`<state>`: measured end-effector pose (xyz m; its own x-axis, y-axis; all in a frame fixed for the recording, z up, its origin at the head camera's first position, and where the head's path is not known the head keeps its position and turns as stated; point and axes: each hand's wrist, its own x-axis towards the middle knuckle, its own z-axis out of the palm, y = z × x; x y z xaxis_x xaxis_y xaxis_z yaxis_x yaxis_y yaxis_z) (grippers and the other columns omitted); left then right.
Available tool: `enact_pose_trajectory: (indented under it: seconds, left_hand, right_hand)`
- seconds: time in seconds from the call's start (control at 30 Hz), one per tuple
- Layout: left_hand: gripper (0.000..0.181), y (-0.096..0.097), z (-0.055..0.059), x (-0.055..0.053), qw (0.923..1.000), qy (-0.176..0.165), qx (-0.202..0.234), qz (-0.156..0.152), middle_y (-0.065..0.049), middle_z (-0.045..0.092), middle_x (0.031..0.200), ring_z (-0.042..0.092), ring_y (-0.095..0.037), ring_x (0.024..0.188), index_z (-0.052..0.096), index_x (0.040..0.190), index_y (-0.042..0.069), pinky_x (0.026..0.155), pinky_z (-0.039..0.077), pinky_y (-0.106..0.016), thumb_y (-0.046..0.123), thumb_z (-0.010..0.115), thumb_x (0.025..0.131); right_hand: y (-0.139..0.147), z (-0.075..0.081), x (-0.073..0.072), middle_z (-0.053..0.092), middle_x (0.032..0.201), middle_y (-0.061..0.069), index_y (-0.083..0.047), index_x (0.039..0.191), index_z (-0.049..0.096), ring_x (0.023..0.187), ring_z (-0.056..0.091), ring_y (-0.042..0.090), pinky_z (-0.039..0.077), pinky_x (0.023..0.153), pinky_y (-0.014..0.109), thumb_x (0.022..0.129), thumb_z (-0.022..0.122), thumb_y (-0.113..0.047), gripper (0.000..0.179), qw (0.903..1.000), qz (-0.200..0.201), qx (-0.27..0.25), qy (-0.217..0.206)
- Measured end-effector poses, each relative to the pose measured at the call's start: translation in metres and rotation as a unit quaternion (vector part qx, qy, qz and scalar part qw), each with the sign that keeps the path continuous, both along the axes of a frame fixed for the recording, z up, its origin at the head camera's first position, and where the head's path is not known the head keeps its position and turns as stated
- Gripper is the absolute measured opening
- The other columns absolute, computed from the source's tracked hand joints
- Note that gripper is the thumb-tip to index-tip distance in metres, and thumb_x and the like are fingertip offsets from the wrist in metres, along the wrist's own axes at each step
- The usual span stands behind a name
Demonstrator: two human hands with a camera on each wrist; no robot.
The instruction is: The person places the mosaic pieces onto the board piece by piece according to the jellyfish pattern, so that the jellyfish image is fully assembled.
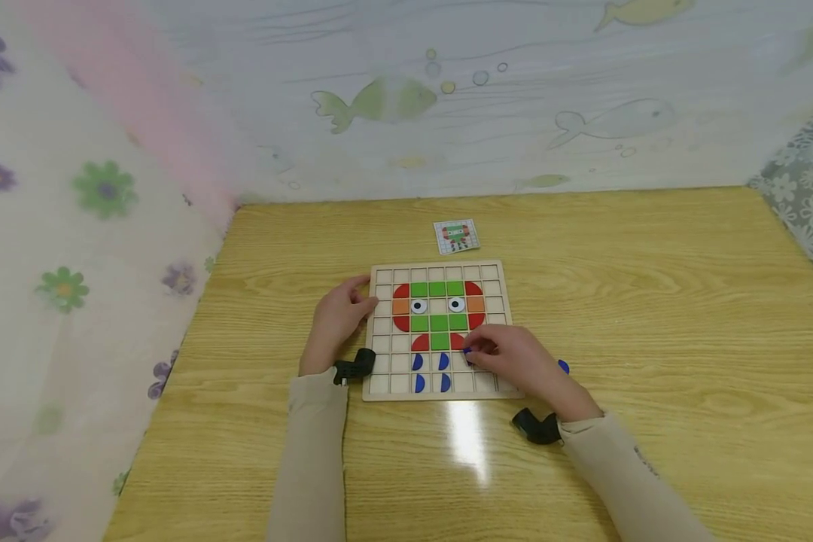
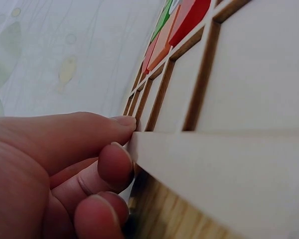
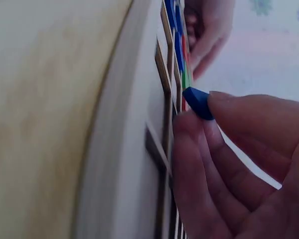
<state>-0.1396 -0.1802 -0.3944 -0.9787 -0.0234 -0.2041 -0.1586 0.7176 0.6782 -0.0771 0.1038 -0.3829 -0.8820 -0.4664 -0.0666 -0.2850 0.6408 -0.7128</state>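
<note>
A wooden grid board [image 1: 383, 385] lies on the table, with green squares [image 1: 439, 323], red quarter-rounds [image 1: 403, 324], orange squares [image 1: 400, 306] and two eye pieces [image 1: 456, 305] in its cells. Several blue half-round pieces [image 1: 420, 384] sit in the lower rows. At the board's left edge, my left hand [image 1: 339, 320] holds the rim, its thumb [image 2: 89, 132] on the edge and the other fingers curled against the side. Between thumb and fingertips, my right hand [image 1: 522, 357] pinches another blue piece [image 3: 198, 103] just over the board's lower right part.
Behind the board lies a small picture card [image 1: 457, 236] showing a similar coloured figure on a grid. One loose blue piece [image 1: 564, 366] is on the wood-grain table [image 1: 684, 316], partly behind the right wrist. A patterned wall covering [image 1: 501, 143] stands along the table's far edge.
</note>
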Motion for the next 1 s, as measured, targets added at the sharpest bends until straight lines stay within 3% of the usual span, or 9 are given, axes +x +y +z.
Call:
enact_pose_trajectory:
  seconds: [0.5,0.8,1.0]
  left_hand:
    - [0.047,0.0,0.003,0.002,1.0,0.003,0.007,-0.006,-0.001,0.057,0.077,0.054,-0.018,0.054,0.045,0.131,0.021,0.054,0.041,-0.032,0.031,0.057,0.086]
    - [0.048,0.0,0.003,0.002,0.9999,0.005,0.001,-0.009,-0.001,0.057,0.077,0.053,-0.019,0.055,0.044,0.132,0.022,0.054,0.04,-0.032,0.032,0.057,0.087]
    - [0.047,-0.001,0.002,0.001,0.9998,0.016,0.006,-0.013,0.0,0.057,0.077,0.053,-0.019,0.053,0.045,0.131,0.022,0.051,0.042,-0.031,0.031,0.057,0.086]
  right_hand:
    - [-0.014,-0.002,0.008,0.052,0.083,-0.006,-0.015,0.09,0.066,0.071,0.048,0.009,0.041,0.063,0.025,0.08,0.066,-0.018,0.011,0.9964,-0.032,0.063,0.046]
    - [-0.01,-0.003,0.006,0.051,0.09,-0.005,-0.023,0.095,0.069,0.073,0.046,0.01,0.039,0.062,0.025,0.084,0.062,-0.016,0.015,0.9916,0.048,0.086,0.084]
    - [-0.009,-0.002,0.006,0.053,0.091,-0.005,-0.021,0.092,0.068,0.077,0.05,0.011,0.041,0.068,0.029,0.083,0.062,-0.015,0.012,0.9931,0.043,0.079,0.075]
